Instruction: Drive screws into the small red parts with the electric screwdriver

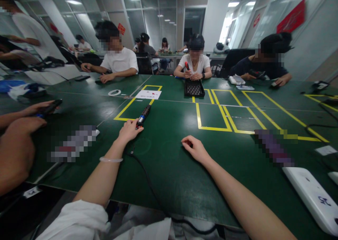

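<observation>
Lying on the green tabletop [174, 169], the dark cylindrical tool [144, 114] points forward and slightly right from the nearer left hand [128, 130], whose fingers touch its near end, closure unclear; the right hand [195, 148], loosely curled, lies apart, fingertip contact unclear.

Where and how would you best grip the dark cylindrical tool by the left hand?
Likely mid-barrel on the tool, from above, thumb and fingers astride: its slim, round barrel slants forward, exposed beyond the left hand at its near end.
</observation>
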Tool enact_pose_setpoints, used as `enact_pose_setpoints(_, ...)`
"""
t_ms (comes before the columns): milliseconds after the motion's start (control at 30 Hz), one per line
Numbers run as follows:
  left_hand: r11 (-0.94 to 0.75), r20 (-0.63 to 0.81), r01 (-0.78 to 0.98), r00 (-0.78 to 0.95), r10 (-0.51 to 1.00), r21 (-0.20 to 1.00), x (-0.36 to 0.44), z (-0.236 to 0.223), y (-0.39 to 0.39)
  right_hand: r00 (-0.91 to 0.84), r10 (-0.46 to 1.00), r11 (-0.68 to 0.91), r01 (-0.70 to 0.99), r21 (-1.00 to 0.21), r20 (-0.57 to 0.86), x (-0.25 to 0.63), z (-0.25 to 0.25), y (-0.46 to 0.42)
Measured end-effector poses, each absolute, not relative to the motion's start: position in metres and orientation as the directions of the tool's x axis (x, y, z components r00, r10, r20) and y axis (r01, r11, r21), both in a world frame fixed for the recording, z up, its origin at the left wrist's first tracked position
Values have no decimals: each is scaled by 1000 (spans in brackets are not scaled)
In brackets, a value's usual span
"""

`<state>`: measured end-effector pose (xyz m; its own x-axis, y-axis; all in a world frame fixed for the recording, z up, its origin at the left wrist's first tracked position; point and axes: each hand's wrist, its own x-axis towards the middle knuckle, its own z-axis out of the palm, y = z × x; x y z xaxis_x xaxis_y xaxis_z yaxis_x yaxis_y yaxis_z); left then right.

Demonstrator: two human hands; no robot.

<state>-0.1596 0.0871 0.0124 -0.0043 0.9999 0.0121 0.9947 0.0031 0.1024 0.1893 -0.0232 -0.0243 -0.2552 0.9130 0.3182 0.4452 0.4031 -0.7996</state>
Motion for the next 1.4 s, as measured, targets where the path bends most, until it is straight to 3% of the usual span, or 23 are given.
enact_pose_setpoints(300, 176, 84, 984, -178, 980, 27, -217, 12, 92, -250, 917, 394, 447, -803, 311, 187, -22, -23)
enact_pose_setpoints(533, 173, 239, 984, -156, 958, -51, -199, 17, 79, -242, 918, 391, 425, -817, 314, 187, -23, -22)
enact_pose_setpoints(900, 204, 248, 978, -189, 950, -36, -190, 26, 71, -237, 927, 366, 402, -839, 290, 187, -24, -23)
enact_pose_setpoints(1000, 139, 309, 986, -159, 937, 87, -175, 30, 68, -232, 934, 344, 388, -855, 270, 187, -23, -22)
enact_pose_setpoints(1067, -16, 310, 971, -61, 949, 240, -154, 32, 64, -241, 938, 329, 382, -863, 251, 189, -24, -21)
enact_pose_setpoints(1167, -345, 235, 809, 261, 936, 476, -109, 33, 49, -260, 938, 320, 382, -867, 231, 190, -27, -20)
enact_pose_setpoints(1233, -465, 183, 670, 449, 875, 579, -77, 32, 36, -266, 936, 321, 370, -872, 232, 191, -30, -19)
enact_pose_setpoints(1300, -499, 131, 583, 558, 819, 641, -50, 32, 24, -277, 929, 331, 321, -887, 246, 190, -30, -19)
enact_pose_setpoints(1400, -405, 3, 500, 626, 780, 766, -24, 28, 14, -335, 900, 364, 230, -903, 278, 188, -28, -21)
